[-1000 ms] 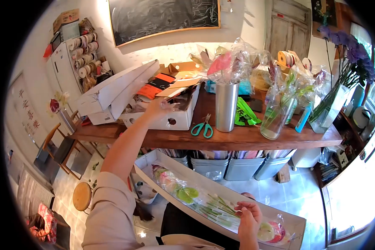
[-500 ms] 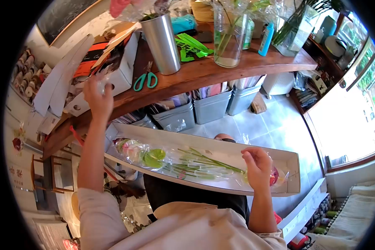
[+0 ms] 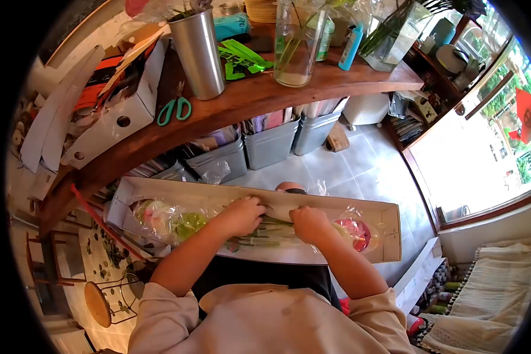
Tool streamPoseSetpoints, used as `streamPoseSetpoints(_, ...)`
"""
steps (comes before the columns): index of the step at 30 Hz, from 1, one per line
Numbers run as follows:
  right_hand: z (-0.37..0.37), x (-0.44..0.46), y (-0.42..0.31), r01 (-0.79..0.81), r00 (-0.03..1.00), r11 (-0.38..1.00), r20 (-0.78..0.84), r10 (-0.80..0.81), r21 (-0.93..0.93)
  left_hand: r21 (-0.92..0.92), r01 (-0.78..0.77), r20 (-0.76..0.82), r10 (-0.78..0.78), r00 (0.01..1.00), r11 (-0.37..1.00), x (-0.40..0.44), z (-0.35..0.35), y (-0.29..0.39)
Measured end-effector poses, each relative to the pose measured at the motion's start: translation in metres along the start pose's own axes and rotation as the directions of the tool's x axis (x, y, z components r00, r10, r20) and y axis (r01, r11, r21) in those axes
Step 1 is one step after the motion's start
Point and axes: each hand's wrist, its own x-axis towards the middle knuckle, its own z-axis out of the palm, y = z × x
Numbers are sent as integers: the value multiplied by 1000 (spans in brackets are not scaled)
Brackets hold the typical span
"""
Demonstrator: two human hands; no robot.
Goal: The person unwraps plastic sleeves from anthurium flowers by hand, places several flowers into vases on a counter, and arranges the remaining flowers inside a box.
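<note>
A long white cardboard box point(image 3: 177, 187) lies across my lap with plastic-wrapped flowers in it. My left hand point(image 3: 242, 217) is over the middle of the box, its fingers closed at the green flower stems point(image 3: 276, 222). Just to its right, my right hand point(image 3: 310, 224) grips the same stems in a fist. At the box's right end is a pink-red flower point(image 3: 354, 232) in clear wrap. Pale and green wrapped blooms point(image 3: 164, 219) fill the left end. My hands hide part of the stems.
On the wooden counter point(image 3: 248, 94) ahead are green-handled scissors point(image 3: 174, 111), a metal vase point(image 3: 197, 56), a glass vase point(image 3: 298, 47) and a white box of papers point(image 3: 124, 121). Grey bins point(image 3: 271, 141) stand beneath. A round stool point(image 3: 97, 304) is at lower left.
My left hand has come down from the white box on the counter into the flower box. My right hand has moved left along the stems. The view has shifted.
</note>
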Motion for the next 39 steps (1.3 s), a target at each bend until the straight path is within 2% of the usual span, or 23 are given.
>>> streamPoseSetpoints(2, -3, -11, 1, -10, 999, 996, -29, 12, 89, 40, -61, -123, 66, 990, 997, -1, 21, -8)
streamPoseSetpoints(5, 9, -12, 4, -7, 995, 998, -103, 14, 67, 125, -26, -141, 44, 989, 992, -1, 17, 5)
streamPoseSetpoints(8, 21, -6, 10, 12, 992, 999, -124, -8, 35, 228, -142, -230, 195, 953, 963, 1, 25, -2)
streamPoseSetpoints(10, 14, -10, 7, -23, 993, 999, -111, 27, 31, 265, -155, -234, 220, 947, 952, -3, 20, 2)
streamPoseSetpoints(14, -28, -28, 9, -84, 996, 992, 40, 80, 94, 242, -203, -297, 272, 915, 949, -13, 8, 11)
streamPoseSetpoints(17, -31, -33, 38, -66, 985, 997, 165, 57, 47, 262, -198, -287, 272, 918, 944, -14, 9, 9)
streamPoseSetpoints(20, -40, -45, 40, -49, 985, 999, 168, 49, -9, 278, -182, -274, 260, 926, 943, -11, 13, 3)
streamPoseSetpoints(23, -5, -42, 50, 59, 998, 994, 13, -58, -89, 116, -248, -260, 270, 927, 962, -10, 16, 5)
streamPoseSetpoints(26, -19, -47, 40, 51, 998, 997, 20, -52, 52, 66, -175, -105, 181, 978, 982, -17, 14, 4)
streamPoseSetpoints(29, -34, -56, 34, 118, 989, 983, -100, -105, 139, -24, -94, -15, 94, 995, 995, -27, -3, 6)
streamPoseSetpoints(32, -53, -62, 22, 91, 995, 988, -43, -86, 126, -56, -105, -55, 102, 993, 993, -30, -1, -6)
streamPoseSetpoints(35, -49, -62, 23, 134, 986, 989, -108, -127, 56, -107, 18, -108, -30, 994, 994, -36, -4, -5)
streamPoseSetpoints(39, -52, -69, 23, 130, 984, 982, -136, -111, 134, -176, -19, -291, -34, 956, 984, -39, -7, -4)
